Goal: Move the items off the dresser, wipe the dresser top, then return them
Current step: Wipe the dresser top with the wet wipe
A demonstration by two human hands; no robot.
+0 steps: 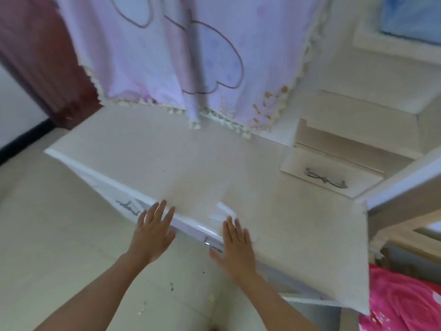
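Dresser worktop [191, 163] is bare, no items in view, so clearing looks done. Wipe or return is next, can't tell which. Left hand [152, 232] & right hand [235, 242] lie flat w/ fingers straight, holding nothing, set apart at the front edge. No cloth in view: next move prob. means fetching one.

Bare dresser top [191, 163]; curtain [191, 68] behind.

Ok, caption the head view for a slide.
Open left hand and right hand at front edge of dresser top, pink cloth behind.
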